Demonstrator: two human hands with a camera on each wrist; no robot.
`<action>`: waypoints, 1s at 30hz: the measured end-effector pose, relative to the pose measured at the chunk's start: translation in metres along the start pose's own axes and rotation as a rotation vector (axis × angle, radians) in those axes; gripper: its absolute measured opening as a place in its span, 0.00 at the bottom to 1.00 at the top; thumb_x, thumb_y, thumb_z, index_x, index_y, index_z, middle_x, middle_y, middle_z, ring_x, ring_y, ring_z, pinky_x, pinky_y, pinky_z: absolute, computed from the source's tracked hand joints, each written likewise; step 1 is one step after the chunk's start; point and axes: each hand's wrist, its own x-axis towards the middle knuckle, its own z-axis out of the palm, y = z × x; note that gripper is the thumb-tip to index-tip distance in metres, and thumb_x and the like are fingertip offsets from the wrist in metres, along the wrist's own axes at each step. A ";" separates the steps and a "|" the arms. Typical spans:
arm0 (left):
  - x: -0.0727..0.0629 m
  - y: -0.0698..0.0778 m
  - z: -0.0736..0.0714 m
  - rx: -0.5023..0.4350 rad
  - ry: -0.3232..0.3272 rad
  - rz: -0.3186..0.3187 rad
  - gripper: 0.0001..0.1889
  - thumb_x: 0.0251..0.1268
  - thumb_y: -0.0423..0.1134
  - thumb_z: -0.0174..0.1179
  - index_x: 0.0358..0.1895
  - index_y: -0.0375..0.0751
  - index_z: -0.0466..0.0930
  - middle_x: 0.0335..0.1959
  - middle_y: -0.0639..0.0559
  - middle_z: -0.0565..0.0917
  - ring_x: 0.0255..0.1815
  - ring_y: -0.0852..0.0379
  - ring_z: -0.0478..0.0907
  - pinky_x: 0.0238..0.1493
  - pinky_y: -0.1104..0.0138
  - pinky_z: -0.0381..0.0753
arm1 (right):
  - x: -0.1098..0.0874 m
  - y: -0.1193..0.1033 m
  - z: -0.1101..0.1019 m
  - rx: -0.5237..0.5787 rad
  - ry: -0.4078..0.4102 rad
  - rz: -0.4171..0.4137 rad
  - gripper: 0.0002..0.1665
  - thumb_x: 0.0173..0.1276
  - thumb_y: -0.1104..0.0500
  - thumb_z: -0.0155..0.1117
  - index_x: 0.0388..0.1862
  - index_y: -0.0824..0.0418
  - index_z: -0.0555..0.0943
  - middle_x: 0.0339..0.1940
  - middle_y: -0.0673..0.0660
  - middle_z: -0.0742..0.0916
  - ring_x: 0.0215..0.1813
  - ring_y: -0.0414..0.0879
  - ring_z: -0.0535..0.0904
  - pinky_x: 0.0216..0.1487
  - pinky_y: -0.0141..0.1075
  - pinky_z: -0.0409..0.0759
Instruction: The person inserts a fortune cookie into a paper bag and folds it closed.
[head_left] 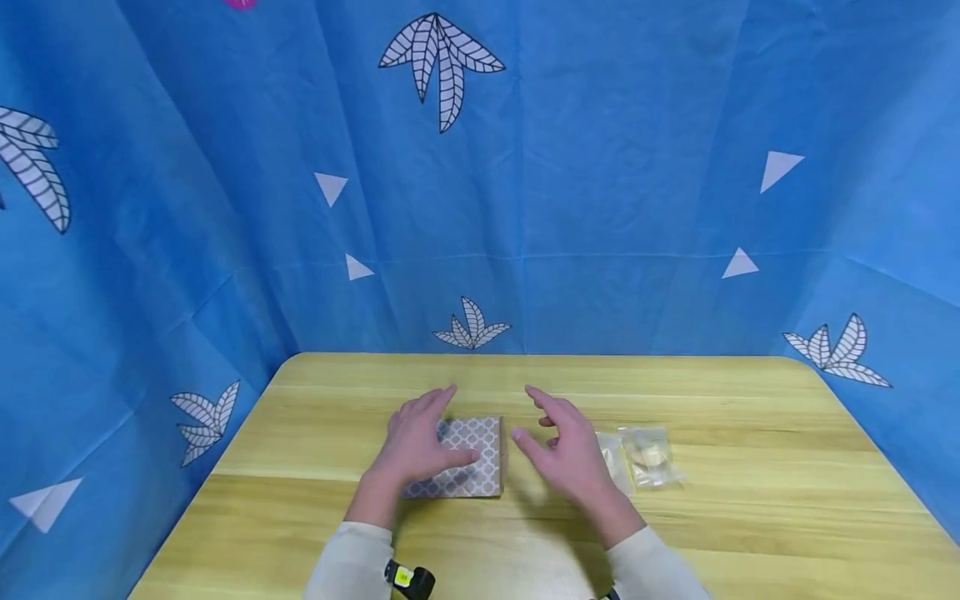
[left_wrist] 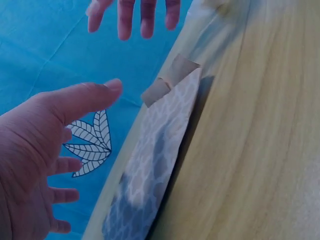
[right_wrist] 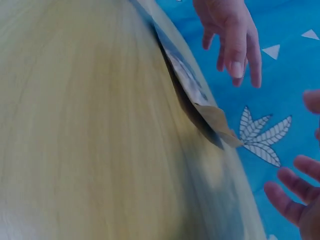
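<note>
A flat grey-and-white patterned packet [head_left: 478,435], apparently paper or card, lies on the wooden table. Brown flaps [left_wrist: 159,91] stick up at its right end. My left hand [head_left: 412,442] hovers over the packet's left part, thumb spread away from the fingers and covering some of the pattern. To the right of the packet, my right hand [head_left: 567,447] is held above the table with its fingers loosely bent and nothing in them. Both palms face each other across the packet's right end. In the right wrist view the packet [right_wrist: 186,75] appears edge-on, its brown end slightly raised.
A clear plastic bag [head_left: 651,457] with a small pale item inside lies right of my right hand. Another clear bag [head_left: 615,458] sits beside it, partly hidden by that hand. A blue curtain [head_left: 600,167] with leaf prints hangs behind and beside the wooden table [head_left: 750,517].
</note>
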 end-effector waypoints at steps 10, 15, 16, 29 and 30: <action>-0.001 -0.003 0.005 0.013 -0.082 -0.040 0.57 0.40 0.61 0.77 0.77 0.45 0.61 0.75 0.42 0.63 0.74 0.35 0.56 0.68 0.34 0.48 | 0.001 0.000 0.023 -0.044 -0.074 0.060 0.29 0.62 0.58 0.74 0.63 0.52 0.81 0.51 0.57 0.82 0.46 0.52 0.81 0.40 0.42 0.80; 0.001 -0.001 0.006 -0.004 -0.130 -0.041 0.58 0.36 0.61 0.79 0.76 0.46 0.63 0.76 0.44 0.61 0.75 0.34 0.53 0.68 0.33 0.43 | 0.000 0.001 0.027 -0.018 -0.095 0.075 0.24 0.60 0.61 0.75 0.57 0.57 0.84 0.38 0.54 0.81 0.35 0.47 0.77 0.37 0.42 0.77; 0.001 -0.001 0.006 -0.009 -0.141 -0.043 0.59 0.34 0.60 0.80 0.76 0.46 0.64 0.76 0.44 0.61 0.74 0.33 0.53 0.68 0.33 0.42 | 0.000 0.002 0.028 -0.005 -0.102 0.080 0.24 0.60 0.62 0.74 0.57 0.58 0.84 0.36 0.54 0.80 0.34 0.47 0.76 0.36 0.42 0.77; -0.006 -0.008 0.014 -0.041 -0.251 -0.069 0.62 0.24 0.58 0.84 0.75 0.50 0.65 0.76 0.45 0.61 0.75 0.30 0.48 0.67 0.32 0.41 | -0.002 0.013 0.038 -0.088 -0.198 0.051 0.18 0.64 0.61 0.73 0.53 0.59 0.86 0.29 0.46 0.78 0.33 0.42 0.74 0.36 0.39 0.75; -0.006 -0.009 0.014 -0.039 -0.254 -0.065 0.63 0.24 0.58 0.85 0.75 0.50 0.65 0.76 0.45 0.61 0.75 0.30 0.48 0.67 0.32 0.42 | -0.002 0.015 0.038 -0.093 -0.196 0.054 0.18 0.63 0.61 0.73 0.53 0.59 0.86 0.29 0.46 0.78 0.33 0.42 0.73 0.36 0.39 0.75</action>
